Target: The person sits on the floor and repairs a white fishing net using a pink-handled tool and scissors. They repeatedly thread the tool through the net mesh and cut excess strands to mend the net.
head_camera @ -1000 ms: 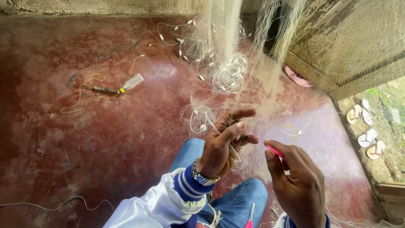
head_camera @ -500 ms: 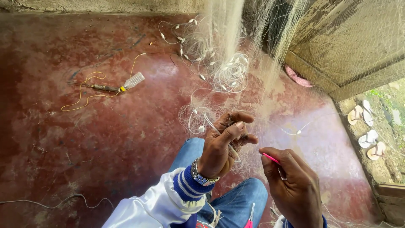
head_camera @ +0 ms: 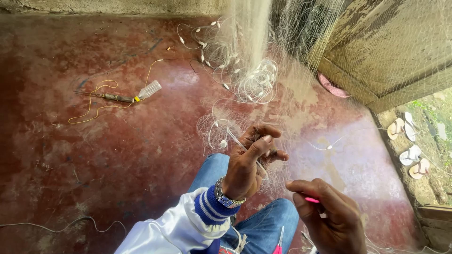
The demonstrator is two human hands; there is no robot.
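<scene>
The right hand (head_camera: 329,218) has dropped lower, away from the left hand (head_camera: 252,162).

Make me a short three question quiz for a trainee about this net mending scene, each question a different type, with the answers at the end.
1. True or false: the left hand pinches the fishing net mesh above the knees.
2. Multiple choice: what does the right hand hold? A) a small pink tool B) a hammer C) a cup
3. Short answer: what lies on the red floor at far left, tied to yellow cord?

Key:
1. True.
2. A, the pink tool.
3. A clear plastic bottle beside a dark stick-like tool.
</scene>
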